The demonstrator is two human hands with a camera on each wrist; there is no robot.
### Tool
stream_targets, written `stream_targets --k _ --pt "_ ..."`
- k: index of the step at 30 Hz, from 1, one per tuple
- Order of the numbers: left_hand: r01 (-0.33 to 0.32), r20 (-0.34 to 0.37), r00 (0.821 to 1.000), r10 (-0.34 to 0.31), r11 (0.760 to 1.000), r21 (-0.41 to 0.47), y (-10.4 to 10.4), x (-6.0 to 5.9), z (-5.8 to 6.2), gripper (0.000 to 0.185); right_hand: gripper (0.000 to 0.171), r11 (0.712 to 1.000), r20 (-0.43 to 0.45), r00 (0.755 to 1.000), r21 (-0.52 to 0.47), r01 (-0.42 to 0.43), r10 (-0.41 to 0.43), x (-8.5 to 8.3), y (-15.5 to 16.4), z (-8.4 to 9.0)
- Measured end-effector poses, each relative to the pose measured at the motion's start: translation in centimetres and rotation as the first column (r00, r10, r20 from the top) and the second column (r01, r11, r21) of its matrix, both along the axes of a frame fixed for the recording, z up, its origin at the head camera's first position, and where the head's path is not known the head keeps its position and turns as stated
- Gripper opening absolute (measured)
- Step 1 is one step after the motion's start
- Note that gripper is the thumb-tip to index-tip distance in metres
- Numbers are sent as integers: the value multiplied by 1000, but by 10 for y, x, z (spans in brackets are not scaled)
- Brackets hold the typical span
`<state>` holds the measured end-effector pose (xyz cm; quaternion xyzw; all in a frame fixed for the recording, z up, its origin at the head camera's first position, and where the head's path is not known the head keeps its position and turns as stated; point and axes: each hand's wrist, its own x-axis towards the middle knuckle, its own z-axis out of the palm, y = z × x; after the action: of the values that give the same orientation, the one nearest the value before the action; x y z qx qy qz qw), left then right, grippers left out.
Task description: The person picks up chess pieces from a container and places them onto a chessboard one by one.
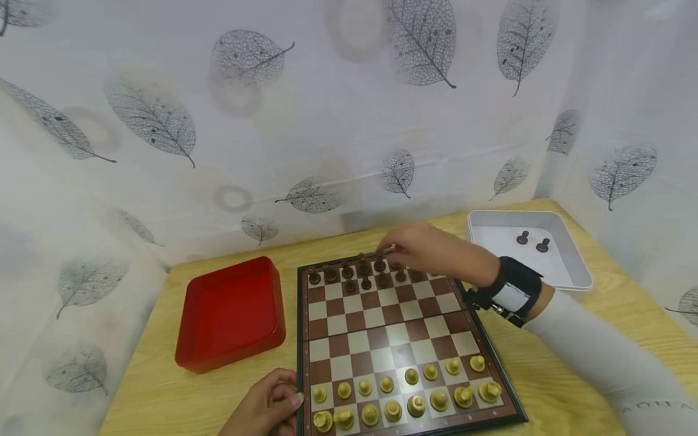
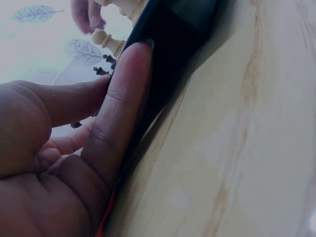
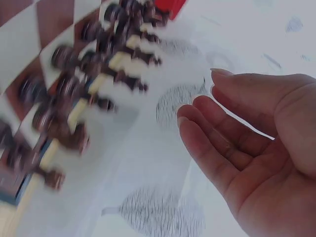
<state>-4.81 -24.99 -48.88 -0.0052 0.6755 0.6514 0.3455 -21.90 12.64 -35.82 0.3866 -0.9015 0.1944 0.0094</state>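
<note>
A brown-and-white chessboard [image 1: 357,342] lies on the table. My left hand [image 1: 266,404] grips its near left edge; in the left wrist view the thumb and a finger [image 2: 123,84] bear on the dark rim. Above the far right part of the board is my right hand [image 1: 425,247], its fingers loosely bent and nothing between them in the right wrist view. Dark brown chess pieces [image 1: 366,283] stand along the far side, some hidden by that hand. Cream-yellow chess pieces [image 1: 411,376] form two rows along the near side.
Left of the board sits a red tray [image 1: 182,327]. A white tray [image 1: 567,266] at the back right holds two dark pawns [image 1: 542,245]. Behind the wooden table [image 1: 147,387] hangs a leaf-patterned curtain [image 1: 327,121].
</note>
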Motion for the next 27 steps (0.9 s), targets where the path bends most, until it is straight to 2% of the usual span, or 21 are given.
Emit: stream_targets --k 4,8,14,18,24,27 --pt "8 1 1000 -8 1000 2 2 0 0 52 27 997 -59 995 2 77 -77 4 35 6" --pt "14 12 1000 -15 1000 18 4 1 1 50 30 987 -78 984 15 162 -160 7 71 12" --pt "11 4 1000 -11 999 37 3 0 0 47 27 972 -110 967 37 233 -228 0 118 12" --pt "3 -18 1000 -3 999 33 1 1 -1 43 27 946 -58 949 81 313 -309 -9 141 9" --pt "-12 -8 1000 12 1000 23 1 0 0 41 34 891 108 887 135 434 -449 -20 171 1" --pt "-12 -2 1000 12 1000 18 0 0 1 43 33 888 122 883 147 435 -453 -27 185 -5"
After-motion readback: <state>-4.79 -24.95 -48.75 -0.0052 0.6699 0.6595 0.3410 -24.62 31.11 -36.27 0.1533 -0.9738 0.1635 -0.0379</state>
